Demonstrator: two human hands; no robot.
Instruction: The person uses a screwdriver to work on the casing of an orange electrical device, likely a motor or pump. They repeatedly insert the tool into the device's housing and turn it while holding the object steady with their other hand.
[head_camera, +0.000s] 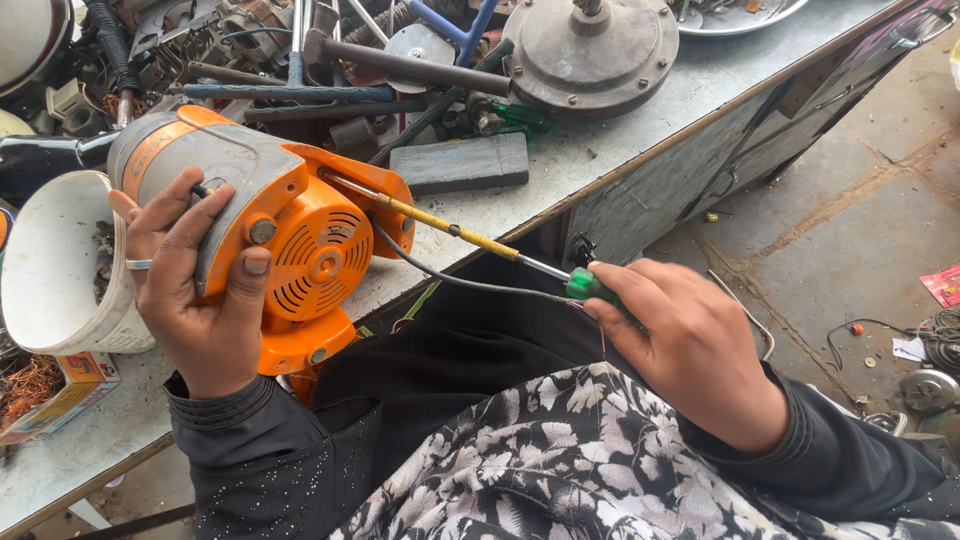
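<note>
The left hand (195, 290) wrapped its fingers around the orange-and-grey motor housing (270, 225), held at the table (640, 120) edge. The right hand (690, 345) closed its fingers on the green-handled screwdriver (480, 242), whose tip reached the housing's side; a white tub (55, 265) sat just behind the left fingers.

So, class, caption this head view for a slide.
Left hand steadies an orange blower while right hand works a screwdriver into it.

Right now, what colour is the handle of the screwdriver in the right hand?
Green; the screwdriver handle shows at the right hand, head view.
</note>
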